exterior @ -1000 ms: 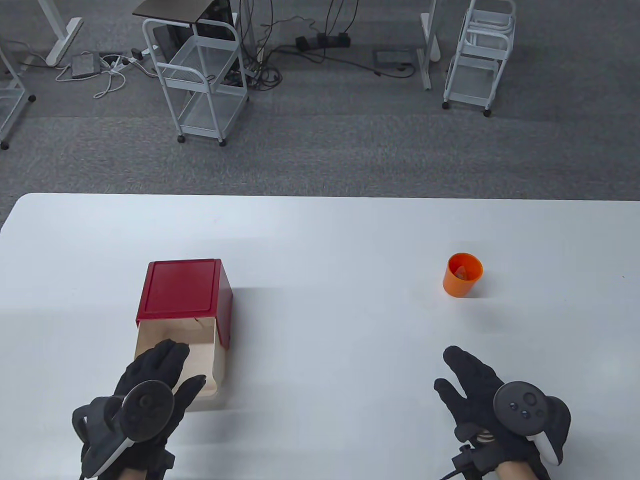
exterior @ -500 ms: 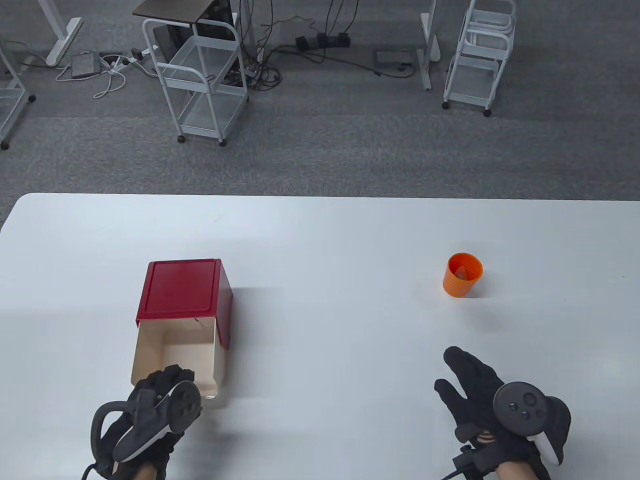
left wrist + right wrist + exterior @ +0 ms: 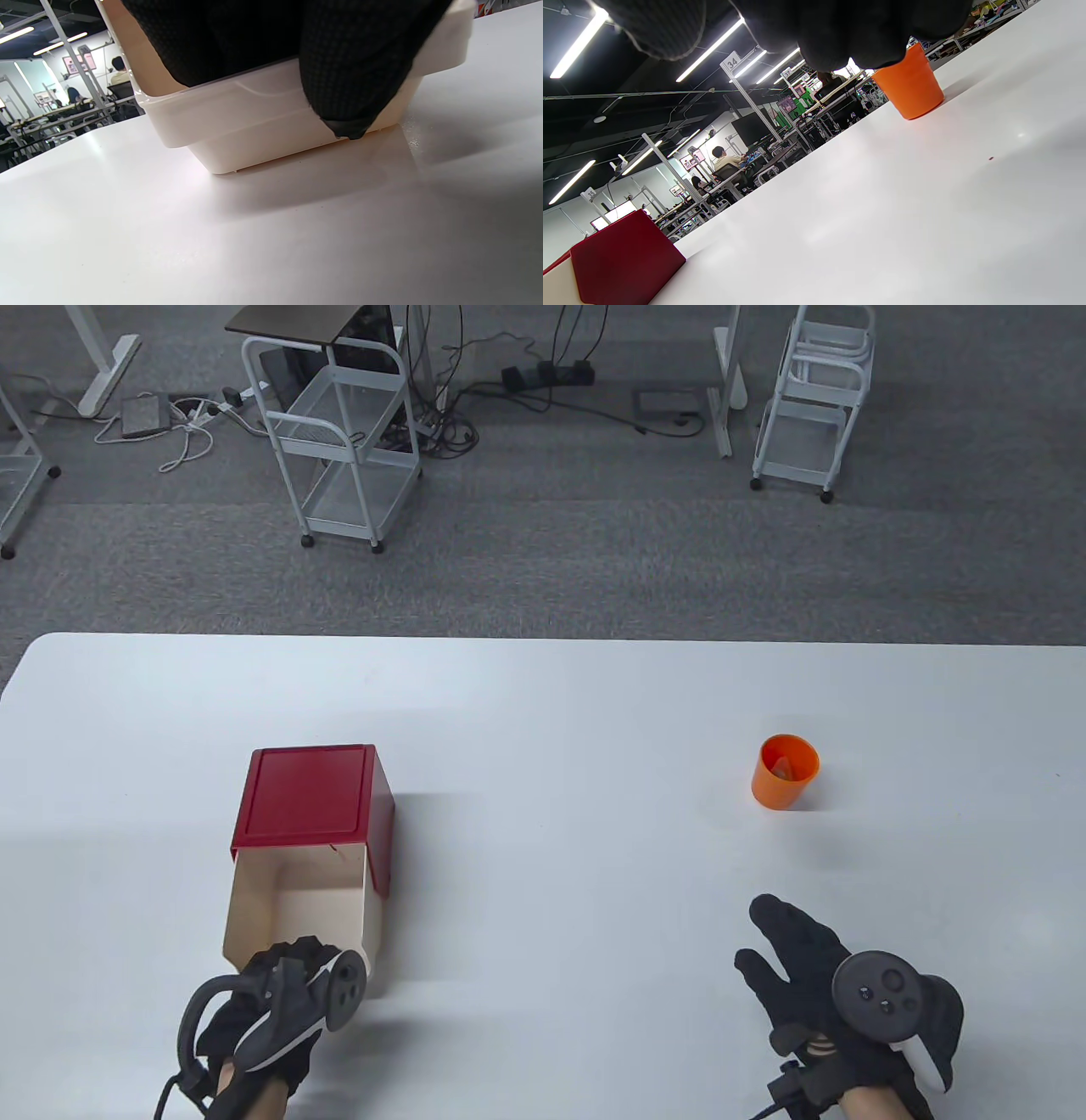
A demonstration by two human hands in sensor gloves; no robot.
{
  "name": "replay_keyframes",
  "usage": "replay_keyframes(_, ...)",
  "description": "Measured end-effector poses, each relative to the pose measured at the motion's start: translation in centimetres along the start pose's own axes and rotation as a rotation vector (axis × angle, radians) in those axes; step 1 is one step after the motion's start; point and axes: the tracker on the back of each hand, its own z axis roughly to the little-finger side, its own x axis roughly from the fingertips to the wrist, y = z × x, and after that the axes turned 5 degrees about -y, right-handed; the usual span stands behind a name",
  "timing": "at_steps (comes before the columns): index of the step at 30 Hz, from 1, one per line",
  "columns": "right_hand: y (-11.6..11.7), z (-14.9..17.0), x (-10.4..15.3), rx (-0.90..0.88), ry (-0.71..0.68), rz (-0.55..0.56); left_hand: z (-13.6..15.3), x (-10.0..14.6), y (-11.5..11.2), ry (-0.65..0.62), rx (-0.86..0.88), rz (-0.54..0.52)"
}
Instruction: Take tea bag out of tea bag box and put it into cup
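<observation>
White table [image 3: 551, 712]; left hand [image 3: 280, 993] hides tea bag box [image 3: 310, 797] drawer front.

I saw a plain white desk [image 3: 560, 712]. The tea bag box [image 3: 310, 797] had a dark red lid over a cream drawer [image 3: 293, 903]. The cup [image 3: 785, 773] was bright orange. Both hands, left [image 3: 271, 1014] and right [image 3: 836, 997], wore black knit gloves, with black-and-white trackers.
</observation>
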Motion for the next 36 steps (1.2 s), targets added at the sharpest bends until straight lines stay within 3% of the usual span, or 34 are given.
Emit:
replay_keyframes(15,0.1,-0.1,0.0,0.007,0.001,-0.003,0.7,0.0,0.8,0.016,0.017,-0.025)
replay_keyframes(36,-0.1,0.1,-0.1,0.004,0.011,0.003,0.7,-2.5,1.2,0.082,0.028,-0.013)
